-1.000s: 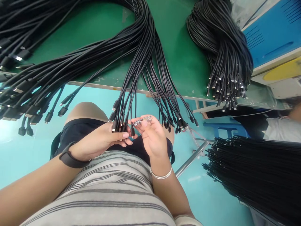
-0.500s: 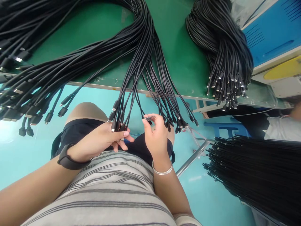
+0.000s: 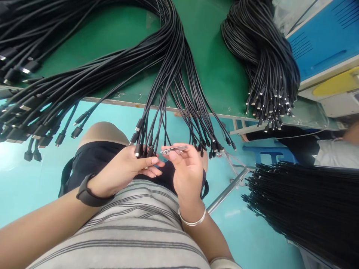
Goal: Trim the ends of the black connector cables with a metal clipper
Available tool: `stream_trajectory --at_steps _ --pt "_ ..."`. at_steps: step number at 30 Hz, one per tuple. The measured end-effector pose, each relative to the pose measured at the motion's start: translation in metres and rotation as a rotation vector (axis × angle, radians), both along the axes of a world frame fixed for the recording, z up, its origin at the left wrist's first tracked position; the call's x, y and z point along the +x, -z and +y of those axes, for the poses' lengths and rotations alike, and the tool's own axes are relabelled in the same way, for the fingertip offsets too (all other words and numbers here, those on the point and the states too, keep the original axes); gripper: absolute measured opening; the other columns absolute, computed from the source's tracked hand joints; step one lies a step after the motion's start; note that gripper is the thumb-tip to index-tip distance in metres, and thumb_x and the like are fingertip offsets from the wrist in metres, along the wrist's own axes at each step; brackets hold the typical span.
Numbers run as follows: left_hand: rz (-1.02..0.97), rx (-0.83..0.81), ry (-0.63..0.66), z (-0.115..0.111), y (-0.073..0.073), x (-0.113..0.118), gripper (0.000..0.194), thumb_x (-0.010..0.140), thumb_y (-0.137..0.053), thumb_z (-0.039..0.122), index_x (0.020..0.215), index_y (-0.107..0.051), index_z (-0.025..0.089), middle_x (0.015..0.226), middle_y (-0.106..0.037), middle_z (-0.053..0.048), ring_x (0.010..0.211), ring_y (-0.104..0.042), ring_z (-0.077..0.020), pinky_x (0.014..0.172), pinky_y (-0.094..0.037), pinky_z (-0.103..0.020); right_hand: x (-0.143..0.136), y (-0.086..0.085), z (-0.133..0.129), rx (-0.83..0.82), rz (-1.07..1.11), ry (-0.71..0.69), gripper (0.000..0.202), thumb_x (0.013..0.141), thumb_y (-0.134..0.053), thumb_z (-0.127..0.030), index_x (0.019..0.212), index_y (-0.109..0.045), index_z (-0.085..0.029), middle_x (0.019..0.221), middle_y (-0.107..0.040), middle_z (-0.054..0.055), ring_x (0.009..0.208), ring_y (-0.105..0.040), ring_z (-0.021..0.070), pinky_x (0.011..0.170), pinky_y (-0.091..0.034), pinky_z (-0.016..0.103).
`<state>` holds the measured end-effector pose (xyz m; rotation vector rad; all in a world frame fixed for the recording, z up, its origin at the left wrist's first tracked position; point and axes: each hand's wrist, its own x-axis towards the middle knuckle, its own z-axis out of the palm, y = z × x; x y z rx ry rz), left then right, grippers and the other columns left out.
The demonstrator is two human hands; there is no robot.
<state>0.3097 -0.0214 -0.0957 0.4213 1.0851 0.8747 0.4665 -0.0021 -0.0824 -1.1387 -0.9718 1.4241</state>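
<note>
Several black cables (image 3: pixel 153 123) with small plug ends hang over the table edge, and my left hand (image 3: pixel 131 166) is closed around a group of their ends. The thumb lies across below the plugs, and some fingertips show past it. Between the thumb and fingers of my right hand (image 3: pixel 186 168) is a small silver nail clipper (image 3: pixel 175 149), its tip pointing left toward the left hand. The clipper is just right of the held plugs, and I cannot tell whether it touches any cable. More cable ends (image 3: pixel 207 144) dangle loose beyond the right hand.
On the green table (image 3: pixel 207 56) another cable bunch (image 3: pixel 260 56) lies at the right, beside a blue machine (image 3: pixel 325 41). Thick plugs (image 3: pixel 36 127) overhang at the left. A dark cable stack (image 3: pixel 308 209), a metal bar (image 3: pixel 228 190) and a blue stool (image 3: pixel 269 153) are at the right.
My right hand has turned and lowered a little, so more of the nail clipper shows, pointing left. My left hand has shifted slightly right, still with the cables.
</note>
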Motion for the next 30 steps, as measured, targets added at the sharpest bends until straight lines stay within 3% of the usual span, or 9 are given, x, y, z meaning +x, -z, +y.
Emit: stream_trajectory --at_steps 3,6,21,30 --pt "-0.014 0.025 -0.004 -0.0001 -0.0023 0.0010 0.026 0.071 -0.089 0.034 0.087 -0.077 0.016 0.083 -0.079 -0.008 0.065 -0.075 -0.0173 0.059 -0.062 -0.018 -0.0053 0.0027 -0.0001 -0.151 0.138 0.015 0.017 0.081 -0.078 -0.029 0.092 -0.067 -0.021 0.084 -0.078 0.001 0.083 -0.076 0.0175 0.080 -0.064 0.033" --pt "-0.026 0.041 -0.013 0.0002 -0.0045 0.0016 0.026 0.070 -0.089 0.033 0.087 -0.079 0.016 0.084 -0.079 -0.008 0.065 -0.075 -0.0176 0.059 -0.062 -0.018 -0.0077 0.0064 0.0016 -0.198 0.200 0.004 0.020 0.079 -0.079 -0.031 0.091 -0.068 -0.020 0.083 -0.078 0.002 0.079 -0.076 0.0177 0.078 -0.065 0.034" --pt "-0.027 0.047 -0.015 0.0015 -0.0055 0.0033 0.023 0.073 -0.087 0.033 0.084 -0.080 0.015 0.082 -0.079 -0.009 0.064 -0.073 -0.0160 0.057 -0.061 -0.018 -0.0057 0.0089 0.0025 -0.186 0.179 -0.017 0.014 0.080 -0.078 -0.027 0.089 -0.069 -0.020 0.081 -0.078 0.001 0.076 -0.076 0.0168 0.076 -0.066 0.032" --pt "-0.045 0.019 -0.013 0.0005 -0.0038 0.0047 0.026 0.071 -0.089 0.033 0.085 -0.078 0.014 0.079 -0.078 -0.008 0.063 -0.073 -0.0151 0.057 -0.060 -0.017 -0.0090 0.0073 0.0023 -0.210 0.200 0.045 0.019 0.081 -0.077 -0.032 0.090 -0.065 -0.019 0.080 -0.077 0.001 0.075 -0.078 0.0179 0.074 -0.066 0.033"
